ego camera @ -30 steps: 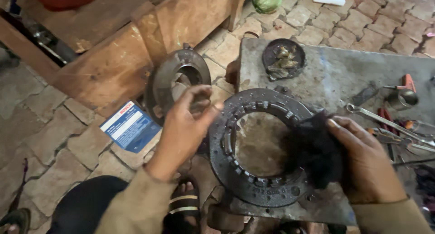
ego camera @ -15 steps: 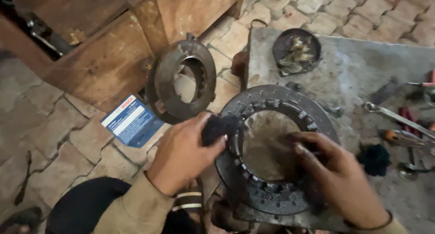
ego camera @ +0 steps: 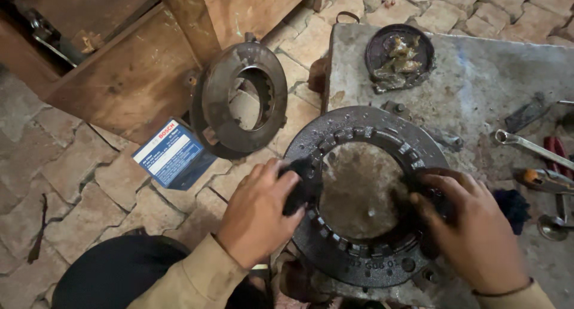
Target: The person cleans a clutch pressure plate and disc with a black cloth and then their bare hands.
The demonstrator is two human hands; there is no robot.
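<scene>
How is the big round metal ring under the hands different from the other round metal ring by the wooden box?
The dark toothed metal ring lies flat on the grey slab; the rusty brown metal ring stands tilted against the wooden box. The toothed ring looks larger, with a wider hole. The left hand and right hand touch it; the rusty ring is untouched. Both are round, dirty and open in the middle.

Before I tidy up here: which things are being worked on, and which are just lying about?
In hand:
left hand pressing a dark rag on the toothed metal ring
right hand gripping the ring's edge

Lying about:
second ring
blue box
grease tin
spanner
</scene>
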